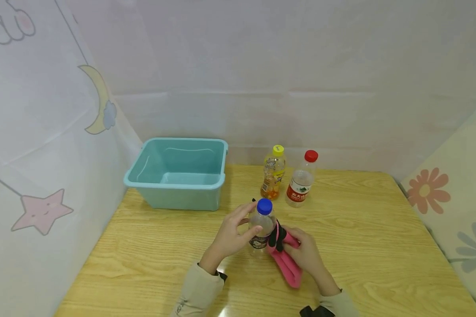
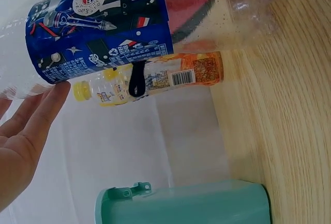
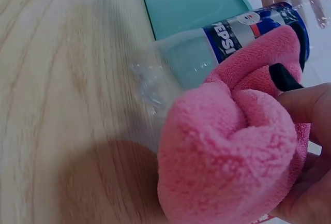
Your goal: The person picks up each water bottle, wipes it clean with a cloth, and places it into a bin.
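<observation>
A clear Pepsi bottle (image 1: 259, 241) with a blue cap and a dark blue label (image 2: 98, 27) stands upright on the table. My left hand (image 1: 233, 232) is at its upper part, thumb in front and fingers behind, holding it lightly. In the left wrist view, the fingertips touch the upper edge of the label. My right hand (image 1: 306, 252) grips a folded pink towel (image 3: 227, 146) with black trim, just right of the bottle. The towel lies close against the bottle's side. Part of the right fingers is hidden behind the cloth.
A light-blue plastic basin (image 1: 182, 196) stands at the back left. Behind the Pepsi bottle stand a yellow-capped bottle (image 1: 272, 176) with orange contents low inside and a red-capped water bottle (image 1: 300, 187). A white cloth backdrop (image 1: 262, 119) rises behind the wooden table (image 1: 365, 246).
</observation>
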`<control>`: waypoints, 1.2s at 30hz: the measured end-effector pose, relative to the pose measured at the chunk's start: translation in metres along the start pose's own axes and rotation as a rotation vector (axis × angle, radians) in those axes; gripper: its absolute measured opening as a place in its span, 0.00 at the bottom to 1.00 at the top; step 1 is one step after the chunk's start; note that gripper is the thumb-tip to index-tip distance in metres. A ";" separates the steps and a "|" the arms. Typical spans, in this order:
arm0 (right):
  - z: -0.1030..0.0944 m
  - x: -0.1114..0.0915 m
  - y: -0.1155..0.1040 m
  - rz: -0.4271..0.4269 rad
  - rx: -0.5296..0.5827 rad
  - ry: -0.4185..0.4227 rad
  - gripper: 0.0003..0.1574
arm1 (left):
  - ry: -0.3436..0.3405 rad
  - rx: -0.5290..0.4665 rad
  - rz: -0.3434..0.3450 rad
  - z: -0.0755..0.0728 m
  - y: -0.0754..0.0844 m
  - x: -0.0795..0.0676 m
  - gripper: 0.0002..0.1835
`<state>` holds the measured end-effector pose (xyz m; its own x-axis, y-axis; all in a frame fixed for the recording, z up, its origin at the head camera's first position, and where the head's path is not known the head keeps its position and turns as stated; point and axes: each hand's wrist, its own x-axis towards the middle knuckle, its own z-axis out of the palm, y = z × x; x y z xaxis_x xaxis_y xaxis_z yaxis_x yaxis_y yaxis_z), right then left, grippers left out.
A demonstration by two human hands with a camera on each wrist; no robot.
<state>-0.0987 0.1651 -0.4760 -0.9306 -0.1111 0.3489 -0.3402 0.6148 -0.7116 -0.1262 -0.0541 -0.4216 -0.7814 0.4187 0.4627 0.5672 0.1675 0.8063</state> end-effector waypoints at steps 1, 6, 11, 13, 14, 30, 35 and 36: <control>-0.003 -0.001 0.000 -0.005 -0.004 0.003 0.27 | 0.002 0.002 -0.001 0.000 0.000 0.000 0.28; -0.017 -0.005 0.002 -0.050 -0.042 0.024 0.27 | 0.005 0.029 -0.014 -0.002 0.001 0.000 0.28; -0.029 -0.011 0.008 -0.054 -0.104 0.038 0.28 | 0.008 0.061 -0.006 -0.006 0.002 -0.002 0.28; -0.034 -0.013 0.010 -0.060 -0.134 0.040 0.29 | 0.011 0.066 -0.003 -0.007 0.003 -0.002 0.28; -0.036 -0.014 0.011 -0.063 -0.149 0.040 0.29 | 0.012 0.068 -0.003 -0.008 0.003 -0.003 0.28; -0.053 -0.027 0.024 0.011 -0.297 -0.063 0.31 | 0.043 0.105 0.014 -0.023 0.004 -0.012 0.29; -0.050 -0.027 0.028 0.015 -0.301 -0.153 0.32 | 0.059 0.110 0.027 -0.028 0.005 -0.016 0.29; -0.050 -0.027 0.028 0.009 -0.298 -0.177 0.32 | 0.062 0.111 0.031 -0.029 0.005 -0.016 0.29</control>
<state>-0.0762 0.2244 -0.4756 -0.9512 -0.2223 0.2139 -0.3018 0.8142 -0.4959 -0.1181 -0.0859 -0.4139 -0.7755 0.3697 0.5118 0.6142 0.2545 0.7470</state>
